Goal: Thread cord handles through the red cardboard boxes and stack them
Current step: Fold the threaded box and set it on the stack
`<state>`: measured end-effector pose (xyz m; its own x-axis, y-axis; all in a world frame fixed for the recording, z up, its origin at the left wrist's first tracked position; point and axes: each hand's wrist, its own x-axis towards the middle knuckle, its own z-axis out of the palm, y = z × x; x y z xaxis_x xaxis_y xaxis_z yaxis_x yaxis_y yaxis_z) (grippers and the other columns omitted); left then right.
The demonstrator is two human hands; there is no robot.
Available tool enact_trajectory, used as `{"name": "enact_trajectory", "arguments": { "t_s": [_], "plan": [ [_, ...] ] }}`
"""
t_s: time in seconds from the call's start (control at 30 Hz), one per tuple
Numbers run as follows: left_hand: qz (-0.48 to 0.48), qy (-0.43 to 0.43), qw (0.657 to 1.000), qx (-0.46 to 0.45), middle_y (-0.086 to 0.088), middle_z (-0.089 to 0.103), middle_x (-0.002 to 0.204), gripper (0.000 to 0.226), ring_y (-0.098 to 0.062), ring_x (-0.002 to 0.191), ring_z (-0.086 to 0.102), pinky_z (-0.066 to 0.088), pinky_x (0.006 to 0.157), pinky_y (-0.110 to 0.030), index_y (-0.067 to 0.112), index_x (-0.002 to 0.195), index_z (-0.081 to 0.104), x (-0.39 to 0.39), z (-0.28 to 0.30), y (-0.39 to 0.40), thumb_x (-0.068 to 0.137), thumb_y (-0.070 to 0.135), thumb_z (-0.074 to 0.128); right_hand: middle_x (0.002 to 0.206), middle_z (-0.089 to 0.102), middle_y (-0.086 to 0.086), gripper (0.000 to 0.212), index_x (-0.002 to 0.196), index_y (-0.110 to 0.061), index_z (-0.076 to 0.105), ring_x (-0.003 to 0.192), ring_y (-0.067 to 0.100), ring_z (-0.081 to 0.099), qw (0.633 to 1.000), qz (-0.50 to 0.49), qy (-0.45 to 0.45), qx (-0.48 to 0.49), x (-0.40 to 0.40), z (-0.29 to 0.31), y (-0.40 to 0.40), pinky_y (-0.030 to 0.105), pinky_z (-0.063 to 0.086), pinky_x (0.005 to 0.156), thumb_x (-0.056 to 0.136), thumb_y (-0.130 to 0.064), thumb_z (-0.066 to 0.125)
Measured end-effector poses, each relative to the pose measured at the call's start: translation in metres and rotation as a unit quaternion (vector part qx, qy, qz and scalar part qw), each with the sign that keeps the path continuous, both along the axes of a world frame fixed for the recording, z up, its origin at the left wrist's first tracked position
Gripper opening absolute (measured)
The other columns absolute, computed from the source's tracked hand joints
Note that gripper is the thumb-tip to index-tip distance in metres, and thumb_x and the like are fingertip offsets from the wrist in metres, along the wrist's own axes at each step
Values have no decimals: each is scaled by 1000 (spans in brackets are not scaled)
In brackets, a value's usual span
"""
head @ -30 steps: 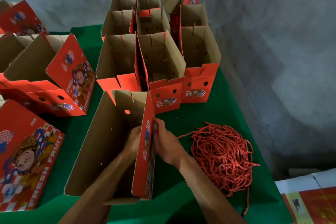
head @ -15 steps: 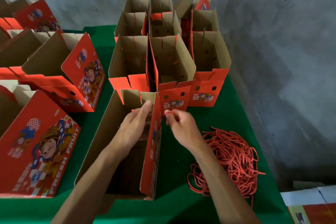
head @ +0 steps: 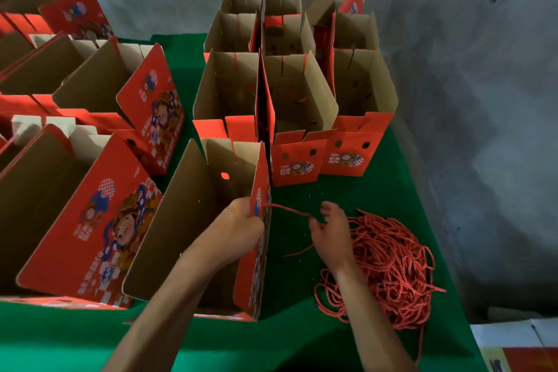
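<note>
On the green-covered bench (head: 347, 190), the open-topped red cardboard box (head: 193, 220) runs lengthwise away from the person, its right wall gripped by the left hand (head: 238, 229), while the right hand (head: 329, 229) pinches a red twisted cord (head: 290, 211) stretched sideways from that wall; the neighbouring printed red box (head: 99, 220) reads "FRESH FRUIT".

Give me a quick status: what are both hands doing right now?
Left hand grips the box wall. Right hand pinches a cord running taut from that wall. Cord pile beside the right wrist, nothing blocking.
</note>
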<state>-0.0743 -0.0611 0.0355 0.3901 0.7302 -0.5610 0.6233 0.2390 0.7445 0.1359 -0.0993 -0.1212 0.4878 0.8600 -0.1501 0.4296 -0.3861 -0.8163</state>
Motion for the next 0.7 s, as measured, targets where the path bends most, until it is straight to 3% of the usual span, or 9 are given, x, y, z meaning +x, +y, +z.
{"name": "enact_trajectory", "arguments": {
  "t_s": [0.1,0.17,0.23,0.3,0.37,0.43,0.57,0.7],
  "plan": [
    [0,27,1000,7,-9,65,123,37,-30,111,66,55,99,-56,19,137,46,5,6,5,101,13,49,113,56,-2,24,119,-14,60,105,14,55,988,-10,-155,-11,-10,-28,-9,28,49,91,99,-25,68],
    [6,37,999,11,-9,63,125,39,-30,113,64,54,100,-55,17,140,44,7,5,8,102,14,51,104,61,-4,6,105,-19,65,97,13,59,975,86,-201,-47,-17,-40,-11,29,53,86,101,-24,62],
    [14,44,999,15,-8,63,125,38,-29,112,64,56,97,-53,19,139,46,7,4,8,102,14,52,111,64,-2,14,111,-21,69,101,16,63,947,215,-219,-99,-26,-54,-13,33,54,90,102,-20,59],
    [30,41,998,24,-6,67,118,31,-28,106,68,59,92,-50,18,133,52,2,0,9,101,17,54,125,59,1,28,128,-21,66,114,22,59,923,279,-236,-123,-31,-67,-15,36,50,97,102,-22,57],
    [44,30,999,10,-3,72,107,22,-24,96,73,62,83,-43,18,124,58,-8,-4,5,102,22,56,130,53,3,31,131,-19,65,120,25,54,915,289,-247,-135,-35,-77,-18,38,48,100,103,-22,54],
    [31,19,999,-30,0,77,99,20,-22,92,76,62,85,-43,22,117,60,-21,-7,-3,98,29,60,125,55,4,26,122,-16,68,119,25,55,908,284,-276,-135,-41,-83,-20,37,49,96,103,-18,50],
    [87,-35,988,-124,-7,74,112,57,-28,103,74,56,99,-54,25,119,52,-45,-17,-19,66,34,70,121,57,6,21,114,-13,66,118,25,51,887,282,-348,-113,-51,-90,-23,37,42,101,100,-20,52],
    [130,-81,974,-169,-19,73,116,66,-41,105,72,53,100,-60,14,126,55,-48,-22,-18,63,28,69,109,61,-1,19,104,-15,67,107,17,54,905,266,-320,-90,-51,-75,-23,31,41,96,98,-29,56]
  ]
}}
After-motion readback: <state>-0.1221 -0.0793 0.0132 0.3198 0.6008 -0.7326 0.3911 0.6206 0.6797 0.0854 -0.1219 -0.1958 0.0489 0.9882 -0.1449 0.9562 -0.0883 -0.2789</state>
